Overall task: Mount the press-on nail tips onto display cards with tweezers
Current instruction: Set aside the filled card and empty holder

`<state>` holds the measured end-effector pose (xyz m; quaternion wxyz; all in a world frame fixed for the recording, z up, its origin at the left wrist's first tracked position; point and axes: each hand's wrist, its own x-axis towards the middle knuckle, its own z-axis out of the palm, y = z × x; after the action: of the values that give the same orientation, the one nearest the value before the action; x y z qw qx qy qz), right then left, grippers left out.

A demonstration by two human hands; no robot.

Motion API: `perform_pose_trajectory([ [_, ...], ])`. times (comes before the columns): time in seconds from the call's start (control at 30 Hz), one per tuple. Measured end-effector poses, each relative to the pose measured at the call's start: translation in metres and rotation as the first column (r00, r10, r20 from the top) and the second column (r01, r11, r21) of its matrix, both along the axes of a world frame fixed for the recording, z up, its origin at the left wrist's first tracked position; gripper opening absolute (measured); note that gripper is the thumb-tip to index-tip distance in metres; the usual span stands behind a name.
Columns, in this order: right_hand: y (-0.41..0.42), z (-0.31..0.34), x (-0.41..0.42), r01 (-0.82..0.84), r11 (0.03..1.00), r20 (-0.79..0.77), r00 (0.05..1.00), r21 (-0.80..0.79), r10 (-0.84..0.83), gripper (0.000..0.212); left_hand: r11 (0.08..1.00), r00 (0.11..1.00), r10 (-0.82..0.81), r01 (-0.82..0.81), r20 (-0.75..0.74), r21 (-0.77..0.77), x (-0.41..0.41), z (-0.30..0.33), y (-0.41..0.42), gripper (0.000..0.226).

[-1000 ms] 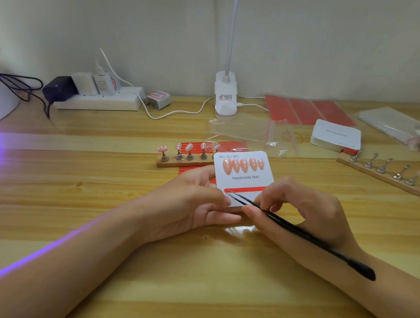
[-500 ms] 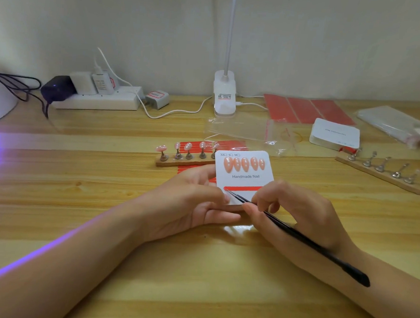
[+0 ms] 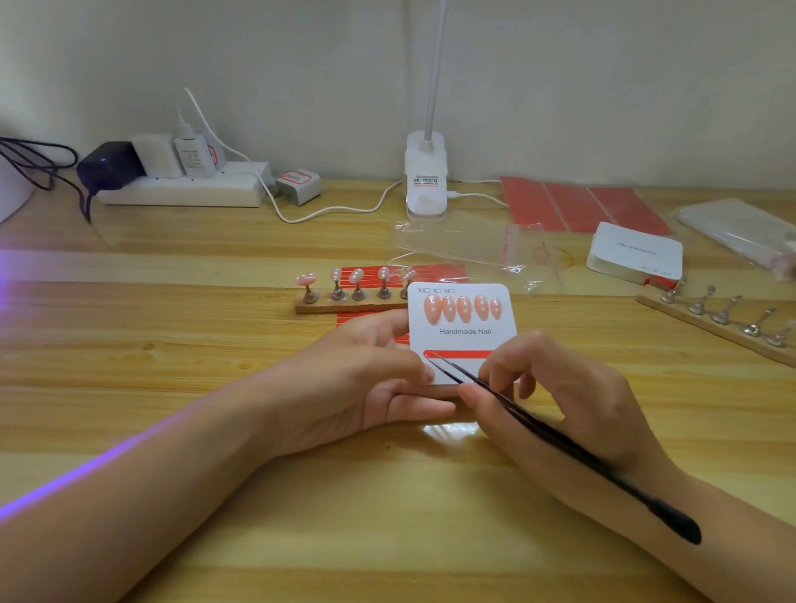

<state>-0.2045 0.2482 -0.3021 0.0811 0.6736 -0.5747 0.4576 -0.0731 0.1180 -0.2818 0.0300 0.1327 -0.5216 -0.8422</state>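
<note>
My left hand [image 3: 358,382] grips the lower left edge of a white square display card [image 3: 461,333] printed "Handmade Nail", held tilted just above the wooden table [image 3: 195,382] with five peach press-on nail tips [image 3: 463,307] along its far edge. My right hand [image 3: 563,395] pinches slim black tweezers [image 3: 542,431], their points at the card's red adhesive strip [image 3: 458,354]. Just beyond to the left, five more nail tips [image 3: 356,275] sit on a wooden stand [image 3: 340,304].

White display card [image 3: 461,338] tilted upright, five peach nail tips [image 3: 464,307] mounted.

I'm looking at a small home nail-craft desk: wooden table [image 3: 371,556] vs plain wall, clip lamp [image 3: 425,181], power strip [image 3: 184,190] w/ chargers, nail tips on stands [image 3: 354,294], red adhesive sheets [image 3: 583,207], stack of cards [image 3: 636,253], plastic bags [image 3: 464,249].
</note>
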Motion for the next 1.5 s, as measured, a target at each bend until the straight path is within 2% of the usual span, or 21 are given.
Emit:
perform_pose_trajectory([
  [0.53,-0.002,-0.0035,-0.0041,-0.021,1.0,-0.063,0.998,0.012,0.021,0.011,1.0,1.0,-0.004,0.004,0.004,-0.013,-0.0006,-0.0009,-0.0008,0.051],
  [0.7,-0.0029,-0.0041,-0.0031,-0.022,1.0,-0.033,0.999,-0.016,0.022,0.01,1.0,1.0,0.001,-0.001,0.004,-0.004,-0.001,-0.0006,-0.0004,0.052],
  [0.83,-0.0018,-0.0023,-0.0029,0.011,0.999,0.068,0.998,-0.048,-0.008,0.009,1.0,1.0,0.01,-0.01,-0.003,0.011,-0.0011,-0.0009,-0.0001,0.05],
  [0.93,-0.0015,-0.0019,-0.0007,-0.015,0.999,-0.02,1.0,-0.031,0.014,0.007,1.0,1.0,-0.002,0.002,-0.006,-0.001,-0.0007,-0.0012,-0.0009,0.049],
  [1.03,-0.0019,-0.0012,-0.0001,0.003,1.0,-0.079,0.997,-0.025,-0.005,0.016,1.0,1.0,-0.011,0.011,-0.007,-0.015,-0.0007,-0.0012,-0.0014,0.048],
  [1.3,-0.0023,-0.0028,-0.0014,0.007,1.0,-0.07,0.997,-0.027,-0.008,0.006,1.0,1.0,-0.013,0.013,-0.003,-0.023,-0.0007,-0.0018,-0.0017,0.049],
  [1.5,-0.0023,-0.0023,-0.0015,-0.01,1.0,-0.082,0.997,-0.029,0.007,0.01,1.0,1.0,-0.008,0.008,-0.002,-0.024,-0.0011,-0.002,-0.0017,0.049],
])
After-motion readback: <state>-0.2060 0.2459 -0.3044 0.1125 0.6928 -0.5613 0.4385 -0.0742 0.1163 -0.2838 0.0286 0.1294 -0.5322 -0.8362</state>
